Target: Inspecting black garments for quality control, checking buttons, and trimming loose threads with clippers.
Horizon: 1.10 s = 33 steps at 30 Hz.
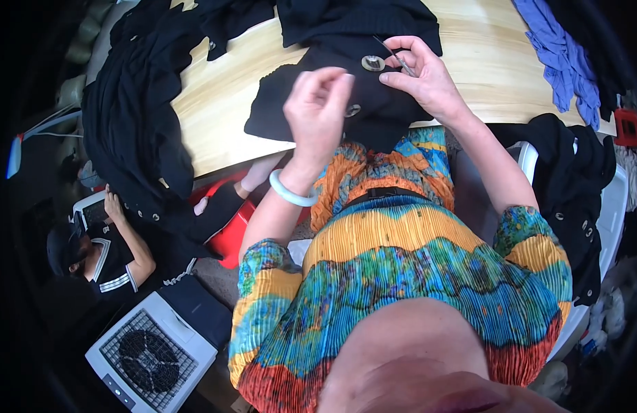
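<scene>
A black knit garment (291,103) lies at the table's near edge and hangs partly over my lap. On it sit a large round button (373,63) and a second button (353,110). My right hand (428,79) is closed around a small, thin, pointed metal tool (399,58) beside the upper button. Too little of the tool shows to tell its exact kind. My left hand (318,107) is raised above the garment, left of the buttons, with fingers pinched together. Whatever those fingers hold, if anything, cannot be made out.
More black garments (136,103) cover the wooden table's (225,96) left side. Purple cloth (563,58) lies at its right end. A white bin (611,206) with buttoned black garments stands at my right. Lower left are a fan unit (153,351) and another person (105,255) holding a tablet-like device.
</scene>
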Motion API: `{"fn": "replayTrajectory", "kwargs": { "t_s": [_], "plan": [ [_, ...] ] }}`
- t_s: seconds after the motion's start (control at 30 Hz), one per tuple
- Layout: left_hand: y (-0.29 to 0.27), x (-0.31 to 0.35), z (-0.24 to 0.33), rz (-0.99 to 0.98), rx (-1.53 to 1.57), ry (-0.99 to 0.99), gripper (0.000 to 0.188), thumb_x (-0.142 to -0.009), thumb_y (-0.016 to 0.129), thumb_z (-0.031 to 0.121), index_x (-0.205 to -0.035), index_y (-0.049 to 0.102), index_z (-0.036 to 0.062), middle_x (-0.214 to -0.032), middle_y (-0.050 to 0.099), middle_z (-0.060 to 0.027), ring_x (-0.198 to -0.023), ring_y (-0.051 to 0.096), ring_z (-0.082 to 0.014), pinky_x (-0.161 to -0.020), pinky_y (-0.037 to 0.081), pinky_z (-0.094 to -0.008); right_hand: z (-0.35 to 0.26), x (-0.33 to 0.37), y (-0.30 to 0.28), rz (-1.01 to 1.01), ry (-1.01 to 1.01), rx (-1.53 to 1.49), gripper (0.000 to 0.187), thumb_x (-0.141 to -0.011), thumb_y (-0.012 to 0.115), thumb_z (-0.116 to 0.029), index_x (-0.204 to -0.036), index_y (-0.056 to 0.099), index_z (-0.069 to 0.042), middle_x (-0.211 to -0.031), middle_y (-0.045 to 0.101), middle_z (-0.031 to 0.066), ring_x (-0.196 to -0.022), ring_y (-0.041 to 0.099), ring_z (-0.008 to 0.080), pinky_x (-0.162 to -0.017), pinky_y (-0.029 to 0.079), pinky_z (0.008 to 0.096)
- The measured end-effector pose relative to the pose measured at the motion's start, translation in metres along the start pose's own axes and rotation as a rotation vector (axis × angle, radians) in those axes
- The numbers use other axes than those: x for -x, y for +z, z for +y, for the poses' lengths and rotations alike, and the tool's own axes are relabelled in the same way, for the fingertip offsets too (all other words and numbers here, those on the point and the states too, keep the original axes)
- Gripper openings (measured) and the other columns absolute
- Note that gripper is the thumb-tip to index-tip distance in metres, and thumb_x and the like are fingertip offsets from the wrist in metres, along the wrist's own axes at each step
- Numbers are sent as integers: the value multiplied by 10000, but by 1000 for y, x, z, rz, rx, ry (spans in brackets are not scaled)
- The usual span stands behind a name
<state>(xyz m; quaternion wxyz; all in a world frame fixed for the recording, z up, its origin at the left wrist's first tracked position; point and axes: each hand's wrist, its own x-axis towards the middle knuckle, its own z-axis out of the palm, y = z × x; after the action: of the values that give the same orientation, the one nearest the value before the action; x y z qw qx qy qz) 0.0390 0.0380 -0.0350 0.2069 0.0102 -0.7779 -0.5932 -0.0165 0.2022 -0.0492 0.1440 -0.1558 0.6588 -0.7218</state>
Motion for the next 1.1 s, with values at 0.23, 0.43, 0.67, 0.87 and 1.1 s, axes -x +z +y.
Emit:
{"fn": "replayTrajectory", "kwargs": {
  "t_s": [0.23, 0.43, 0.67, 0.87, 1.1],
  "plan": [
    [17, 4, -5, -66, -53, -39, 268, -701, 674, 27, -923, 548, -54, -771, 540, -52, -566, 525, -52, -493, 425, -163, -3, 2, 2, -17, 29, 22, 425, -728, 620, -30, -1105, 425, -42, -878, 544, 36, -827, 498, 62, -758, 405, 197],
    [26, 7, -9, -2, 84, -64, 153, -748, 602, -16, -884, 544, -56, -820, 545, -84, -641, 591, -114, -543, 462, -190, -4, 4, 2, -4, 34, 46, 416, -720, 618, -19, -1092, 432, -42, -868, 545, 18, -825, 483, 50, -750, 392, 191],
    [19, 0, -8, -115, 176, -298, 73, -789, 571, 34, -808, 570, -37, -783, 533, -37, -611, 526, -60, -535, 422, -164, -3, 4, -3, -56, 13, -3, 400, -708, 636, -38, -1061, 449, -19, -849, 541, 28, -866, 493, 86, -780, 394, 222],
    [6, -6, 5, -221, 115, -362, 126, -855, 501, 144, -818, 536, 28, -616, 531, 1, -497, 432, -19, -473, 347, -141, -12, 5, -13, -38, 130, -102, 415, -720, 624, -42, -1093, 445, -10, -940, 530, 44, -869, 502, 93, -792, 404, 216],
    [18, 5, 0, -184, -4, -221, 150, -743, 650, 107, -768, 595, -30, -607, 551, -9, -519, 487, -28, -479, 402, -173, -4, 5, -11, -84, 96, -133, 416, -717, 629, -49, -1089, 449, -8, -926, 524, 51, -854, 503, 79, -776, 418, 207]
  ]
}}
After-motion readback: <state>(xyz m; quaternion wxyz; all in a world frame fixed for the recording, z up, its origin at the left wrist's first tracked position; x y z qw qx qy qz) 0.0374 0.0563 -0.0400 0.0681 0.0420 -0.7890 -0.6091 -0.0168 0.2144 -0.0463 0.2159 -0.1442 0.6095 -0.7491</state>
